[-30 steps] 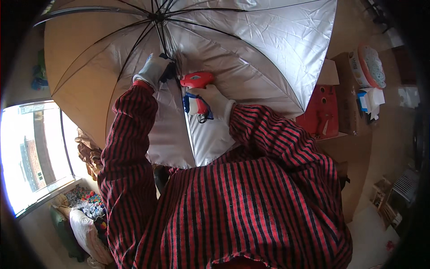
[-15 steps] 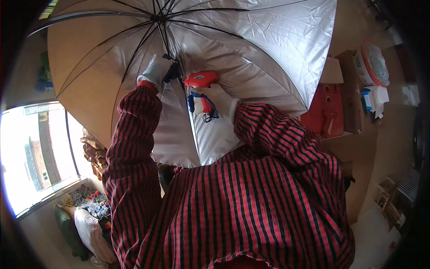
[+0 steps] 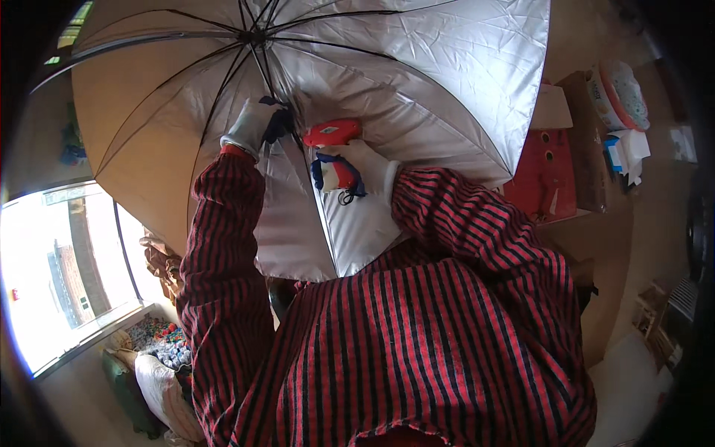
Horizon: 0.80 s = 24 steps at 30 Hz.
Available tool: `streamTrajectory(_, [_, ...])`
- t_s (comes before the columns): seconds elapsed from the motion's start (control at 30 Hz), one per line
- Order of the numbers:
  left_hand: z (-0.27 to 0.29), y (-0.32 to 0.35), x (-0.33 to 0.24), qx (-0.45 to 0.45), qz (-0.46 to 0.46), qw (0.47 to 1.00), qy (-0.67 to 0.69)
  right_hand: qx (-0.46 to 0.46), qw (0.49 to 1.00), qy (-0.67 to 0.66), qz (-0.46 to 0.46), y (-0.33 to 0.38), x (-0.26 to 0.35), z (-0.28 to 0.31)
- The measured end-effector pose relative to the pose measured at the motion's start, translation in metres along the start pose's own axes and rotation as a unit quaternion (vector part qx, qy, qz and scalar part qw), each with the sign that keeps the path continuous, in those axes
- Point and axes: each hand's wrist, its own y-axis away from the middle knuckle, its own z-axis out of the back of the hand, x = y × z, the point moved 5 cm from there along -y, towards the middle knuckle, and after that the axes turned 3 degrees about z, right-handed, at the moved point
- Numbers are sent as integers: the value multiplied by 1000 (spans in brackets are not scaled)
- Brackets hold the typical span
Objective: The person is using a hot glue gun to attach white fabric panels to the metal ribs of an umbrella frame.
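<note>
- Across the upper middle, an open umbrella (image 3: 454,89) shows its silvery underside to the person, its lower hem near the chest of the striped shirt (image 3: 417,335).
- At the top, dark ribs (image 3: 356,47) spread from a black hub (image 3: 252,37); a long shaft (image 3: 123,52) runs from it toward the left.
- Below the hub, the gloved left hand (image 3: 261,125) is at the cloth beside a rib, fingers bent; whether its grip is pinching anything, I cannot tell.
- Just right of it, the gloved right hand (image 3: 361,165) has its grip closed around a red tool (image 3: 333,132), shaped like a small gun, its nose pointing left toward the left hand. A small black loop (image 3: 345,198) hangs below.
- Under the tool, a pale seam (image 3: 325,223) runs down the cloth.
- To the right, beyond the umbrella, are a red panel (image 3: 540,175) with round holes, and a tub (image 3: 624,97) with a pinkish rim.
- At the left, a bright window (image 3: 67,261) stands above a white sack (image 3: 158,384) and a green sack (image 3: 126,387), side by side.
</note>
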Motion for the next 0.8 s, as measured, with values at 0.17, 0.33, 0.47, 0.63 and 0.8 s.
streamTrajectory(0.17, [6,-12,9,46,-137,975,-171,34,994,-107,-3,-7,-19,-6])
streamTrajectory(0.33, [-2,4,-7,20,-72,992,-100,3,993,-118,16,-1,-9,-9])
streamTrajectory(0.47, [-4,2,-25,2,-183,935,-305,48,987,-154,8,-31,-32,1])
streamTrajectory(0.63, [-7,-9,-3,4,-210,850,-483,144,965,-213,-56,-29,-36,-14])
streamTrajectory(0.8, [-20,-3,-19,3,-126,807,-577,46,987,-149,-37,-13,-13,-17])
